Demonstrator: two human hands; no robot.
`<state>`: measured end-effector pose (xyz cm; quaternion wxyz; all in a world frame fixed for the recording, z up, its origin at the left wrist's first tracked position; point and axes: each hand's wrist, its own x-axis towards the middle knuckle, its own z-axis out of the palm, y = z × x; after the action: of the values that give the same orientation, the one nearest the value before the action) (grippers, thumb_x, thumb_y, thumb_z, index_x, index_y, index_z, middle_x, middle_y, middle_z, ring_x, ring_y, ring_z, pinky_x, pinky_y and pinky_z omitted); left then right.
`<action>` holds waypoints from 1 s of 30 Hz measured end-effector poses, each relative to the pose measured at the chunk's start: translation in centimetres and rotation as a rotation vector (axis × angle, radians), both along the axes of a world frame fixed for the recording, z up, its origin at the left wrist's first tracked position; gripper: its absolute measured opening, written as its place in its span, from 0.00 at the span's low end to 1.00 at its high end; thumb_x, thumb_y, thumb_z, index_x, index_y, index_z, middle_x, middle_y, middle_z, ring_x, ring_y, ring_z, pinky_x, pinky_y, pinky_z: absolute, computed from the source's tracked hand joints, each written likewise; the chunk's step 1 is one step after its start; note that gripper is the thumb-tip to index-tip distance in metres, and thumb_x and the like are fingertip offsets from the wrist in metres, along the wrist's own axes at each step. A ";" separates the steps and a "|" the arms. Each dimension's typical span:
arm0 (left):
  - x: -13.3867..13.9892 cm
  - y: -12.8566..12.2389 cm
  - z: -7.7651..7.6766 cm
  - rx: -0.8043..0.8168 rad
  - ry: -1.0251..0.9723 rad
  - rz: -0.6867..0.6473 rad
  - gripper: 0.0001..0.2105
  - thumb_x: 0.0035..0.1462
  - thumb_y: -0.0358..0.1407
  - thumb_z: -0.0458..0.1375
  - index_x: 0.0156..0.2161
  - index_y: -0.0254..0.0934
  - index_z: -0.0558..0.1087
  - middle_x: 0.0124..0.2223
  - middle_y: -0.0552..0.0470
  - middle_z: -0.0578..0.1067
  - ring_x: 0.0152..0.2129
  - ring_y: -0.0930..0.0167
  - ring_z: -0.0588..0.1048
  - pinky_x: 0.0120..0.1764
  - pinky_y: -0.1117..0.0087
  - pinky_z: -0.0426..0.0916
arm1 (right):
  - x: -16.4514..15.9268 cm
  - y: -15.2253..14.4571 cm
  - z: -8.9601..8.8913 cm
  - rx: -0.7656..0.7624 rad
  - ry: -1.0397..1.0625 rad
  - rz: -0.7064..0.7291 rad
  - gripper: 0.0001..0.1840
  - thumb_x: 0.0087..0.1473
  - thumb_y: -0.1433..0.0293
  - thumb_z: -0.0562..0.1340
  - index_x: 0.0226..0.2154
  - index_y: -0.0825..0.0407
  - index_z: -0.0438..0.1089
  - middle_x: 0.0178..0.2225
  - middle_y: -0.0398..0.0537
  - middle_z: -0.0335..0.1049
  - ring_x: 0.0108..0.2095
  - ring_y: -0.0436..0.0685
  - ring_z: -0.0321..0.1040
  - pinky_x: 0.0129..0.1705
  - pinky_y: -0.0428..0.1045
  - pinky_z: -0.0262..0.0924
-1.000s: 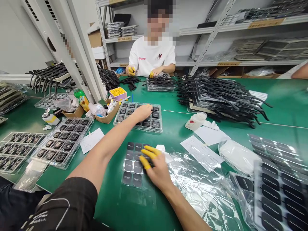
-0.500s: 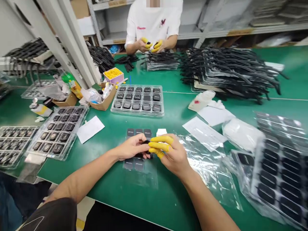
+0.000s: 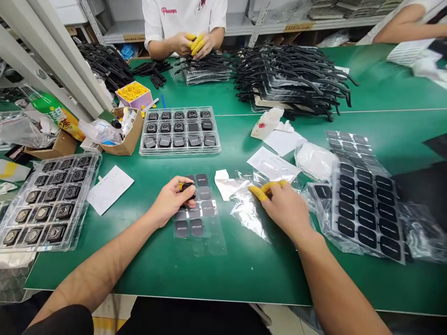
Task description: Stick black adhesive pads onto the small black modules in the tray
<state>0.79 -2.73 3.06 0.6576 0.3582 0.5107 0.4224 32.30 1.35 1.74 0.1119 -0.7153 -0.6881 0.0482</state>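
The left hand [image 3: 174, 199] has its thumb and fingers closed around a small black watch case [image 3: 189, 190], holding it over the upper left part of a clear sheet of dark square stickers [image 3: 197, 227] that lies on the green worktop [image 3: 244, 279]. The right hand [image 3: 279, 200], with yellow finger cots [image 3: 259, 193] on its thumb and fingers, is partly curled at a crinkled clear plastic film [image 3: 248, 215] to the right of the sticker sheet; whether it pinches the film or only rests against it is not clear. Between the sticker sheet and the film lies a crumpled white tissue [image 3: 225, 185]. Beyond the left hand, a clear plastic tray [image 3: 179, 151] with three rows of five pockets carries black watch cases, and a second watch tray [image 3: 84, 199] lies at the left, beside a white handwritten note [image 3: 111, 190]. To the right of the right hand is a sheet of dark rounded stickers [image 3: 366, 209], near a white plastic-wrapped bundle [image 3: 316, 159]. Across the worktop, a co-worker in a white shirt [image 3: 186, 18] has both hands, also with yellow finger cots, together above stacked trays [image 3: 206, 75] topped with black straps.
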 end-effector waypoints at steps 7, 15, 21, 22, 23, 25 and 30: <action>-0.3 -0.1 -1.4 0.046 0.145 -0.086 0.35 0.46 0.37 0.76 0.59 0.38 0.72 0.44 0.45 0.83 0.38 0.65 0.82 0.43 0.63 0.76 | -4.5 2.7 -2.7 0.286 0.192 0.534 0.17 0.64 0.62 0.62 0.52 0.49 0.76 0.48 0.57 0.75 0.48 0.66 0.68 0.50 0.61 0.64; -0.4 0.0 -2.4 0.167 0.180 -0.069 0.31 0.46 0.37 0.75 0.55 0.36 0.73 0.45 0.45 0.83 0.37 0.66 0.83 0.43 0.66 0.76 | -10.7 0.4 -2.0 0.367 0.472 0.782 0.06 0.64 0.65 0.65 0.40 0.45 0.79 0.35 0.48 0.78 0.34 0.57 0.66 0.38 0.55 0.63; -0.2 -0.1 -2.5 0.149 0.205 -0.087 0.27 0.46 0.35 0.74 0.53 0.35 0.75 0.37 0.49 0.84 0.32 0.68 0.83 0.39 0.69 0.77 | -13.0 -0.4 -1.6 0.440 0.529 0.713 0.05 0.63 0.66 0.66 0.38 0.47 0.79 0.38 0.50 0.76 0.37 0.57 0.67 0.38 0.54 0.65; -0.2 -0.1 -2.5 0.149 0.212 -0.096 0.27 0.46 0.35 0.74 0.53 0.35 0.75 0.37 0.50 0.84 0.32 0.68 0.83 0.38 0.69 0.77 | -12.9 -0.3 -1.7 0.440 0.532 0.715 0.04 0.63 0.67 0.66 0.39 0.47 0.79 0.39 0.50 0.76 0.37 0.57 0.68 0.39 0.54 0.65; -0.2 -0.1 -2.4 0.154 0.216 -0.099 0.27 0.46 0.35 0.74 0.52 0.35 0.75 0.37 0.50 0.84 0.32 0.68 0.83 0.38 0.69 0.77 | -12.7 -0.3 -1.8 0.443 0.531 0.725 0.04 0.62 0.67 0.67 0.39 0.47 0.78 0.40 0.50 0.77 0.38 0.57 0.69 0.39 0.54 0.65; -0.1 -0.2 -2.4 0.150 0.226 -0.093 0.26 0.45 0.35 0.74 0.51 0.35 0.76 0.35 0.51 0.84 0.30 0.68 0.83 0.38 0.69 0.77 | -12.6 -0.1 -2.0 0.450 0.528 0.728 0.04 0.63 0.67 0.66 0.40 0.48 0.78 0.38 0.49 0.78 0.37 0.57 0.70 0.39 0.55 0.63; -0.1 -0.1 -2.1 0.095 0.234 -0.049 0.29 0.45 0.36 0.75 0.54 0.35 0.75 0.31 0.51 0.83 0.27 0.68 0.82 0.35 0.69 0.76 | -12.7 0.1 -2.6 0.432 0.528 0.676 0.04 0.64 0.67 0.65 0.39 0.48 0.77 0.34 0.49 0.77 0.35 0.57 0.68 0.38 0.54 0.61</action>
<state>0.71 -2.86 0.92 0.5861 0.4480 0.5544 0.3853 19.59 1.42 -0.83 0.4070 -0.3751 -0.8245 0.1179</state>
